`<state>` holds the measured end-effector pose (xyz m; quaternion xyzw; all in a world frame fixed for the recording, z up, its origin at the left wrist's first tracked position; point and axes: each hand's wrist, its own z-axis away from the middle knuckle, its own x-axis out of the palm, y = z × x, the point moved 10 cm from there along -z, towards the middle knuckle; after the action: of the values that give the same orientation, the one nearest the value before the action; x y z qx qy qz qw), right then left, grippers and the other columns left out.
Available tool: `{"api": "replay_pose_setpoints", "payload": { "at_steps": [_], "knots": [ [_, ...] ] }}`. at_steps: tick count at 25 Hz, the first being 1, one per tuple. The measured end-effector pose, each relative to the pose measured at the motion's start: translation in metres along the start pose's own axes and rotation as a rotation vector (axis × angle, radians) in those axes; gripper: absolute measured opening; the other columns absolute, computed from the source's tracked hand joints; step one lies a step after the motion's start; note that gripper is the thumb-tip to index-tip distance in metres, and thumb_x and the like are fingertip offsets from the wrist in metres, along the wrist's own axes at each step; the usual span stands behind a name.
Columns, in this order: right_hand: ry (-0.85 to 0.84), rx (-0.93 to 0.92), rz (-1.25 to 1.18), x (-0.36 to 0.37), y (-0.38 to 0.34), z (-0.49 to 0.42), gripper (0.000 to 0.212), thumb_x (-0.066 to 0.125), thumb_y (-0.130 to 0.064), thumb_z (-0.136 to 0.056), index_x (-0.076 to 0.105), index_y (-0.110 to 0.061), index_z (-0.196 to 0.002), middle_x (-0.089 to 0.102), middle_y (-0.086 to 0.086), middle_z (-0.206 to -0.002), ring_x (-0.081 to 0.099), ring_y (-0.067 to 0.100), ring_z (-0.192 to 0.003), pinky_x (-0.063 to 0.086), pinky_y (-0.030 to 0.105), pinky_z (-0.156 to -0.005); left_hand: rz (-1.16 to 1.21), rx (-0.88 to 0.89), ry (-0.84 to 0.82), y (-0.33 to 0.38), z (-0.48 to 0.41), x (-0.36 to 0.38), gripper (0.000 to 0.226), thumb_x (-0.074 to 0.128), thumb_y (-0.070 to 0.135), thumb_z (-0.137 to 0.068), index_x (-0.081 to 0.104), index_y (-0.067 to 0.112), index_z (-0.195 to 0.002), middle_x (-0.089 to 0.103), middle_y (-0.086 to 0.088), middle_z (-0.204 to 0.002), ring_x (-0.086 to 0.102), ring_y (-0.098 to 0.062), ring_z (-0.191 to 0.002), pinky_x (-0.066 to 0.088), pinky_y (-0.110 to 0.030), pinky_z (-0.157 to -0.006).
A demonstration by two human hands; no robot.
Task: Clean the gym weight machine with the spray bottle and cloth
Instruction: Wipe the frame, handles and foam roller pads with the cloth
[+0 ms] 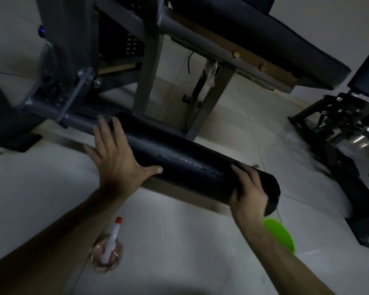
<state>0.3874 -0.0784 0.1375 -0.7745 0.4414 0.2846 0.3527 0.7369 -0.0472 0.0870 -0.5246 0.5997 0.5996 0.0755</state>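
Roller pad (192, 165): black, cylindrical, mounted on a grey bar (77, 120) of the weight machine, running from upper left to lower right. Its top surface glistens with wet streaks and droplets along the middle.

Left hand (117, 154): flat on the roller's inner end, fingers spread, thumb lying along the near side.

Right hand (250, 192): wrapped over the roller's outer end, pressing a dark cloth (268, 188) against it; the cloth is hard to tell from the pad in this light. The hands are well apart.

Spray bottle (109, 250): standing on the floor below the left forearm, clear body with pinkish liquid, white neck, red tip.

Green bowl (279, 234): on the floor, just below the roller's outer end, partly behind the right wrist.

Machine frame (149, 67): grey steel legs and cross-members; a dark padded seat (275, 39) above at upper right.

Floor (179, 241): pale large tiles with thin grout lines, dimly lit.

Second machine (345, 124): black with chrome parts, at the right edge. Pale wall behind.
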Motion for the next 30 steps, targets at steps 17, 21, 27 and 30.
{"api": "replay_pose_setpoints", "payload": {
  "at_steps": [17, 21, 27, 30],
  "knots": [
    [-0.26, -0.614, -0.101, 0.072, -0.174, -0.034, 0.052, 0.054, 0.003, -0.084, 0.07, -0.02, -0.127, 0.056, -0.003, -0.148, 0.062, 0.019, -0.128, 0.058, 0.04, -0.093, 0.497, -0.159, 0.019, -0.059, -0.007, -0.011, 0.1, 0.097, 0.029, -0.057, 0.044, 0.028, -0.142, 0.045, -0.001, -0.138, 0.056, -0.024, -0.122, 0.051, -0.043, -0.101],
    [-0.164, -0.411, -0.129, 0.074, -0.176, -0.038, 0.059, 0.056, 0.007, -0.074, 0.071, -0.018, -0.125, 0.061, -0.002, -0.139, 0.063, 0.018, -0.124, 0.056, 0.04, -0.096, 0.501, -0.187, -0.004, -0.059, -0.009, -0.009, 0.099, 0.097, 0.028, -0.058, 0.044, 0.028, -0.141, 0.044, -0.002, -0.139, 0.056, -0.025, -0.121, 0.052, -0.042, -0.1],
    [-0.312, -0.643, -0.19, 0.137, -0.303, -0.046, 0.037, 0.065, -0.013, -0.092, 0.069, -0.017, -0.129, 0.059, 0.003, -0.14, 0.063, 0.022, -0.119, 0.06, 0.044, -0.084, 0.411, -0.103, 0.075, -0.054, -0.011, -0.017, 0.071, 0.082, 0.031, -0.08, 0.045, 0.019, -0.14, 0.053, -0.008, -0.133, 0.054, -0.023, -0.118, 0.052, -0.032, -0.087],
    [-0.296, -0.66, -0.116, 0.112, -0.246, -0.041, 0.044, 0.055, -0.01, -0.088, 0.069, -0.018, -0.129, 0.058, 0.001, -0.143, 0.062, 0.022, -0.125, 0.059, 0.042, -0.089, 0.477, -0.171, 0.007, -0.057, -0.011, -0.011, 0.095, 0.095, 0.03, -0.062, 0.044, 0.026, -0.141, 0.047, -0.003, -0.139, 0.054, -0.023, -0.122, 0.054, -0.038, -0.094]
  ]
}}
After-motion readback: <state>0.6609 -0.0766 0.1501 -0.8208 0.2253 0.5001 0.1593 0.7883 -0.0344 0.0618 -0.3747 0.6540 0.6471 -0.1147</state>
